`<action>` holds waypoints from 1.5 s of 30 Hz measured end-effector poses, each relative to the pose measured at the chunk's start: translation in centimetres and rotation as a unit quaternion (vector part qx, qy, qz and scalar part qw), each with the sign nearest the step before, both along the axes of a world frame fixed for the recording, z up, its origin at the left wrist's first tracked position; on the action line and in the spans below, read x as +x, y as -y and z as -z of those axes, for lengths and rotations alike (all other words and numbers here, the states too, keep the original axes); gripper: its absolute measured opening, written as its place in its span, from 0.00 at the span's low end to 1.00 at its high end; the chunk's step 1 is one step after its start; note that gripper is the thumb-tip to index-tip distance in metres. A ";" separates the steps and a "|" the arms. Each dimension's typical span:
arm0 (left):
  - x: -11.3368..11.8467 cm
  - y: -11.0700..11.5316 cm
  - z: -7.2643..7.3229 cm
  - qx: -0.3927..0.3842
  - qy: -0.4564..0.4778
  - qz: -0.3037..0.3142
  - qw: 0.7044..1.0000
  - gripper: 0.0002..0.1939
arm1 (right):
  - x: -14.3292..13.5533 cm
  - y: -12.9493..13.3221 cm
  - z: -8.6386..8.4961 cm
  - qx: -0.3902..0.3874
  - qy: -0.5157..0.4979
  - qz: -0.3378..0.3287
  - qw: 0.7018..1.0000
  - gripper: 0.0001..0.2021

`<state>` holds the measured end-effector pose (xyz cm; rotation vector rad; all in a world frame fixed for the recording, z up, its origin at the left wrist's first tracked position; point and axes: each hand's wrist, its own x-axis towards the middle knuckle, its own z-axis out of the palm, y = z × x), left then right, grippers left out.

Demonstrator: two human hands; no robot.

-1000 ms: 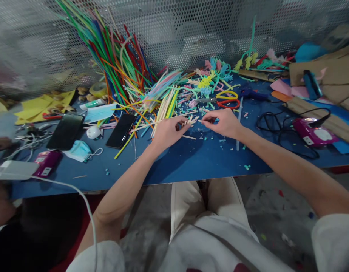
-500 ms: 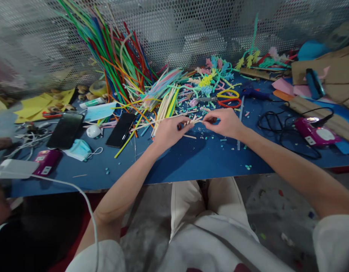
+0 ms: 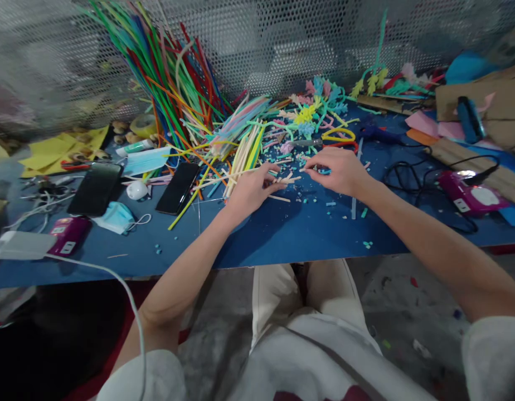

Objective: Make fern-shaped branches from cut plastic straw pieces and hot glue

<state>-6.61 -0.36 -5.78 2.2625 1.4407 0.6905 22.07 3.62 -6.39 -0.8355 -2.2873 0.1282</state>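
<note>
My left hand [image 3: 253, 189] pinches the cream fuzzy-stick cluster [image 3: 291, 180] above the tabletop [image 3: 261, 239]; my right hand [image 3: 339, 170], apart, seems closed on a short pale bit [image 3: 303, 170]. Cluster's likely light, soft, bendy; best pinched where strands bunch.

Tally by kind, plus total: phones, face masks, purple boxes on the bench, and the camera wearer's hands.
Phones: 2
Face masks: 2
Purple boxes: 2
Wearer's left hand and right hand: 2
Total: 8
</note>
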 end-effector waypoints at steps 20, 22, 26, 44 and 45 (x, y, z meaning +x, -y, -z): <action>0.1 0.5 -0.9 -0.030 -0.025 -0.027 0.999 0.45 | 0.9 -0.2 -0.8 0.097 0.116 -0.095 0.984 0.14; 0.2 0.6 -0.8 -0.040 -0.007 -0.024 0.999 0.44 | 0.8 -0.1 -0.8 0.104 0.128 -0.098 0.981 0.15; 0.4 0.8 -0.9 -0.067 0.030 -0.015 0.997 0.43 | 0.4 0.0 -0.4 0.111 0.144 -0.101 0.978 0.15; 0.7 1.1 -1.3 -0.091 0.047 -0.018 0.995 0.40 | -0.3 0.3 0.2 0.188 0.168 -0.121 0.960 0.14; 0.7 1.1 -1.2 -0.093 0.050 -0.015 0.994 0.40 | -0.3 0.3 0.2 0.182 0.165 -0.125 0.961 0.14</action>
